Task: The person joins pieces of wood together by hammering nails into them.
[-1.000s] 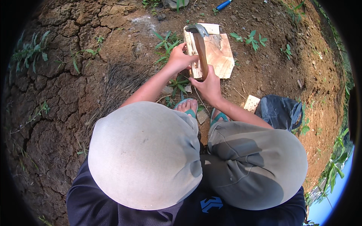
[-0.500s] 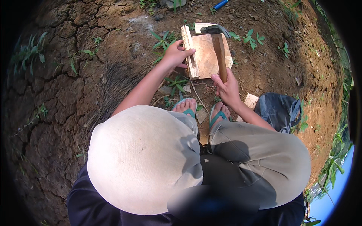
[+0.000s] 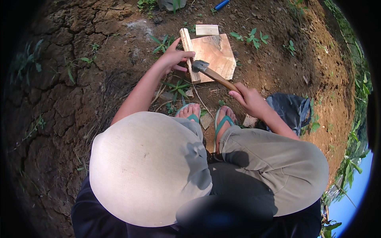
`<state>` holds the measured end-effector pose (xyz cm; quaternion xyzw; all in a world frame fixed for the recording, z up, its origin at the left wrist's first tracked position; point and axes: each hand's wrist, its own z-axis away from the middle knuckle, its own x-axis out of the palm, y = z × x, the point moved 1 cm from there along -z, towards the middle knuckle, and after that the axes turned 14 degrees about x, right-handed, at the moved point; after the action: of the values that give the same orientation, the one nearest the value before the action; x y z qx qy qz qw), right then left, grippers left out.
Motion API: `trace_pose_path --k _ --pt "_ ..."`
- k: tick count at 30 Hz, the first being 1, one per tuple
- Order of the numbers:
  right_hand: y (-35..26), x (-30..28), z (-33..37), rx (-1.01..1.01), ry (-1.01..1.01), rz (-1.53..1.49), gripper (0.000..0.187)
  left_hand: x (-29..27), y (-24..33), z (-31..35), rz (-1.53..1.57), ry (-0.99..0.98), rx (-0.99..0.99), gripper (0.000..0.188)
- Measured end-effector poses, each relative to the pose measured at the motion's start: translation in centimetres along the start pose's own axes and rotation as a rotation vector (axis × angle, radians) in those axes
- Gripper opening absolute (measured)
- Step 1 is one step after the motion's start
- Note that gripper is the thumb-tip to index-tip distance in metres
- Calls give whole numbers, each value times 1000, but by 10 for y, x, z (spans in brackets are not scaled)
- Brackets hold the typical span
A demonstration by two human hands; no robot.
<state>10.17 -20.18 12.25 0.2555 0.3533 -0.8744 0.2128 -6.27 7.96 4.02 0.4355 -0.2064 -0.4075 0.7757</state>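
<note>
My left hand grips a narrow wooden strip, thumb across its top and fingers along its outer side. The strip stands along the left edge of a flat wooden board that has a pointed right side and lies on the soil. In my right hand is a claw hammer, held by its wooden handle. Its dark metal head is at the near part of the strip, just below my left thumb. Whether the head touches the wood, I cannot tell. Any nail there is too small to make out.
A small wood block lies beyond the board, with a blue pen-like object farther off. A black plastic bag sits at the right near a wood scrap. My sandalled feet are close by. Weeds dot the cracked soil.
The hammer has swung left and down from above the board to the strip, its head now near my left thumb. My right hand has turned with it; my left hand keeps its hold.
</note>
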Motion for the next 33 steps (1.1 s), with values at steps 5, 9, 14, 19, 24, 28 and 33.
trace_pose_path --k 5,9,14,19,24,28,33 --pt "-3 -4 1 4 17 82 37 -1 6 -4 -72 -50 0 112" --pt "-2 -3 0 -5 8 89 37 -7 2 -21 -97 47 -22 95" --pt "1 -2 -1 18 -14 25 37 -5 7 -26 -103 11 31 91" --pt "-11 -19 1 20 -16 1 36 -5 3 -29 -82 15 50 89" --pt "-36 -48 13 -138 184 -125 30 -11 -4 -31 -62 15 62 59" --pt "-8 -8 0 -121 148 65 31 -11 -3 -39 -54 0 41 55" --pt "-5 5 -12 -41 97 90 35 -5 9 -30 -116 37 28 65"
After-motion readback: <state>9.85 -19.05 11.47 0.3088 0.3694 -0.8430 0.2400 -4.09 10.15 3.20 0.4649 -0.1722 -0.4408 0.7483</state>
